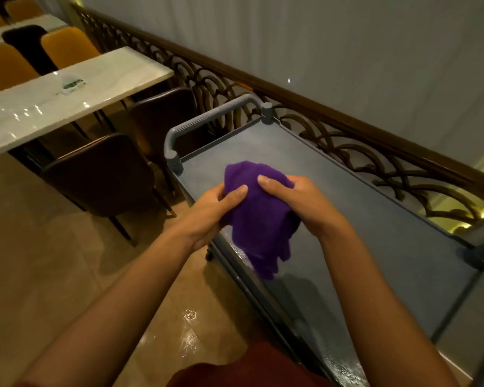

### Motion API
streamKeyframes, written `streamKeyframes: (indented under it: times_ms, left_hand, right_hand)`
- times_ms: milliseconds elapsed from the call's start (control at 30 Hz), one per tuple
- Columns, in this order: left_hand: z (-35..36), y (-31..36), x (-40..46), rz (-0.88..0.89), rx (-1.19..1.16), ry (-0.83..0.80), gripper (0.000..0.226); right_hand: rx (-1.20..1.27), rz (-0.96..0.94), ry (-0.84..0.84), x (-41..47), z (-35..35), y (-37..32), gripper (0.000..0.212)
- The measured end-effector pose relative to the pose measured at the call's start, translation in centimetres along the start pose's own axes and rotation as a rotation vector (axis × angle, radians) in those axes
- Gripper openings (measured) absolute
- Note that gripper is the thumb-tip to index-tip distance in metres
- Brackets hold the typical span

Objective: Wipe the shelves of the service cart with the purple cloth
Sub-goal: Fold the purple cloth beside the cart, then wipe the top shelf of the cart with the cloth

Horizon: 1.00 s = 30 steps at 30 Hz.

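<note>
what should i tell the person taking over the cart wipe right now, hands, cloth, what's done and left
Left hand: closed on the purple cloth, thumb on top.
Right hand: also closed on the cloth, fingers pressing its upper edge.
Cloth: bunched between both hands, held above the top shelf of the service cart, lower end hanging near the shelf's near edge; contact with the shelf cannot be told.
Done: cloth is in hand; wet glints show along the cart's near rim, but how much is wiped cannot be told.
Left: wipe the top shelf, then any lower shelves, which are barely in view.
</note>
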<state>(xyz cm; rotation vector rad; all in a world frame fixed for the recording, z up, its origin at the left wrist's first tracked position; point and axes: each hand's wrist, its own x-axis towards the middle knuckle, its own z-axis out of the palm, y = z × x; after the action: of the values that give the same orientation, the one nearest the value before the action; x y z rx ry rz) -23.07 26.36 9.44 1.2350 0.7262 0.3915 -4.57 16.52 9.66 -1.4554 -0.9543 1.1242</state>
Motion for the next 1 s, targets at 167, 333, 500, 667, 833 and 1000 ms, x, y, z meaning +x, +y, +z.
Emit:
streamKeyframes:
  times_ms: [167,333,500,667,833,1000]
  left_hand:
    - [0.9,-0.1,5.5,0.021,0.025,-0.003,0.043]
    - [0.5,-1.0,9.6,-0.041,-0.056,-0.093,0.043]
    - [-2.8,-2.0,13.2,0.258,0.514,-0.125,0.031]
    - [-6.9,-2.2,15.4,0.357,0.776,-0.233,0.059]
    - [-9.1,-3.0,18.3,0.233,0.818,-0.492,0.056]
    - [-9.7,-4.9,19.6,0.054,0.475,-0.394,0.014]
  right_hand:
    - [0.408,0.074,0.277,1.7,-0.6,3.5,0.078]
    - [1.087,0.021,0.216,1.4,2.6,7.5,0.103]
    - [0.987,0.015,0.568,4.8,8.7,6.9,0.095]
    - [0.984,0.145,1.016,7.8,13.0,6.4,0.049]
    - [1.051,0.142,1.262,8.8,15.0,6.8,0.040]
    - [1.076,0.132,1.425,10.3,13.6,8.0,0.041]
